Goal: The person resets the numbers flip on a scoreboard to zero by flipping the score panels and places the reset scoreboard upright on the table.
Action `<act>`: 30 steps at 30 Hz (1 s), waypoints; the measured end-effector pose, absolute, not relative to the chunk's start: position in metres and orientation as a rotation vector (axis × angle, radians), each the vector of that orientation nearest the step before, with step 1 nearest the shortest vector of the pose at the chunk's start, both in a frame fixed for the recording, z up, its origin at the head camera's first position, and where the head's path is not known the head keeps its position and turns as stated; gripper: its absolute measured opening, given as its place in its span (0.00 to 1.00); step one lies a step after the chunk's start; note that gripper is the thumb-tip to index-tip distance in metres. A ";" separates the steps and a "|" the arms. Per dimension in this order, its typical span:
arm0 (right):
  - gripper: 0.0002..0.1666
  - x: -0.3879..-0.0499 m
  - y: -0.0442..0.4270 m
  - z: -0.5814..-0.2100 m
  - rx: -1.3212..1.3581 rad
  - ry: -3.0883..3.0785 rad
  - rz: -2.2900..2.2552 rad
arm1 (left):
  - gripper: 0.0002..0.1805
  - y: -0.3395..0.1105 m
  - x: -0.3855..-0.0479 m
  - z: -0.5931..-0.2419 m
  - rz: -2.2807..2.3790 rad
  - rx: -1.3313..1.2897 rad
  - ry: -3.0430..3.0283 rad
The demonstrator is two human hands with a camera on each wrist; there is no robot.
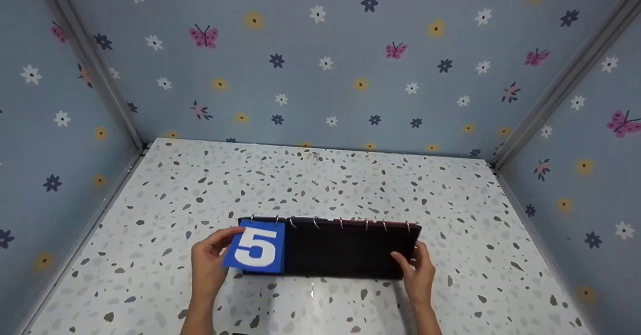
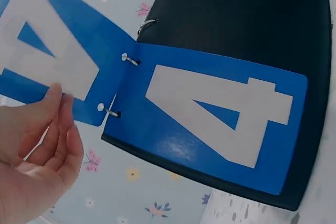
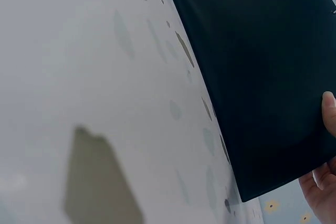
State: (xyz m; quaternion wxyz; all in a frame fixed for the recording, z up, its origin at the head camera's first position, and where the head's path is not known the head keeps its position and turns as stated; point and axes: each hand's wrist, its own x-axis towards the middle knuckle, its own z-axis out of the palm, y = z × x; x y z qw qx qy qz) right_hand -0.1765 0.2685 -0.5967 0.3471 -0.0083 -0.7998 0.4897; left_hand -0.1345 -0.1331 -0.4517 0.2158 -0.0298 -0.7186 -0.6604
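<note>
A long black flip scoreboard [image 1: 345,250] stands tilted on the speckled table, metal rings along its top edge. At its left end a blue number card [image 1: 254,247] with a white 5 faces the head camera. My left hand [image 1: 213,255] pinches that card's left edge between thumb and fingers. In the left wrist view the pinched card [image 2: 100,30] is swung up on its rings and shows a white 4; another blue 4 card [image 2: 173,140] lies against the board. My right hand [image 1: 418,272] grips the board's right end, thumb [image 3: 329,109] on the front, fingers behind.
A pale speckled table [image 1: 310,185] spreads around the board. Blue flowered panels [image 1: 320,74] wall it in at the back and on both sides, with grey metal posts [image 1: 561,79] at the corners. A small dark object [image 1: 240,333] shows at the bottom edge.
</note>
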 end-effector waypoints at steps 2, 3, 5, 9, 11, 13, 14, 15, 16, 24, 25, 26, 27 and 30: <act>0.27 -0.177 0.268 -0.596 -0.018 -2.073 1.274 | 0.12 -0.132 -0.140 -0.450 -1.747 -0.159 -1.930; 0.27 -0.177 0.268 -0.596 -0.017 -2.074 1.271 | 0.11 -0.132 -0.144 -0.448 -1.705 -0.198 -1.899; 0.27 -0.176 0.267 -0.595 -0.019 -2.075 1.275 | 0.10 -0.131 -0.150 -0.446 -1.624 -0.247 -1.848; 0.26 -0.175 0.266 -0.593 -0.024 -2.078 1.284 | 0.07 -0.130 -0.162 -0.440 -1.513 -0.221 -1.838; 0.26 -0.175 0.267 -0.593 -0.032 -2.084 1.283 | 0.07 -0.128 -0.167 -0.437 -1.490 -0.188 -1.860; 0.26 -0.175 0.267 -0.593 -0.040 -2.091 1.280 | 0.06 -0.127 -0.172 -0.434 -1.468 -0.164 -1.885; 0.25 -0.175 0.267 -0.593 -0.050 -2.096 1.278 | 0.06 -0.126 -0.174 -0.432 -1.467 -0.155 -1.893; 0.25 -0.174 0.266 -0.593 -0.061 -2.102 1.276 | 0.05 -0.125 -0.176 -0.430 -1.460 -0.148 -1.902; 0.25 -0.174 0.266 -0.593 -0.075 -2.112 1.268 | 0.05 -0.124 -0.178 -0.429 -1.461 -0.141 -1.905; 0.25 -0.173 0.266 -0.593 -0.102 -2.119 1.273 | 0.06 -0.123 -0.199 -0.434 -1.429 -0.065 -1.936; 0.25 -0.173 0.266 -0.593 -0.097 -2.119 1.268 | 0.07 -0.123 -0.202 -0.436 -1.423 -0.053 -1.945; 0.25 -0.173 0.266 -0.593 -0.092 -2.114 1.269 | 0.07 -0.123 -0.204 -0.437 -1.414 -0.042 -1.955; 0.25 -0.173 0.267 -0.593 -0.087 -2.108 1.272 | 0.08 -0.123 -0.206 -0.439 -1.405 -0.031 -1.964; 0.25 -0.173 0.266 -0.591 -0.068 -2.096 1.277 | 0.10 -0.123 -0.211 -0.443 -1.386 0.000 -1.988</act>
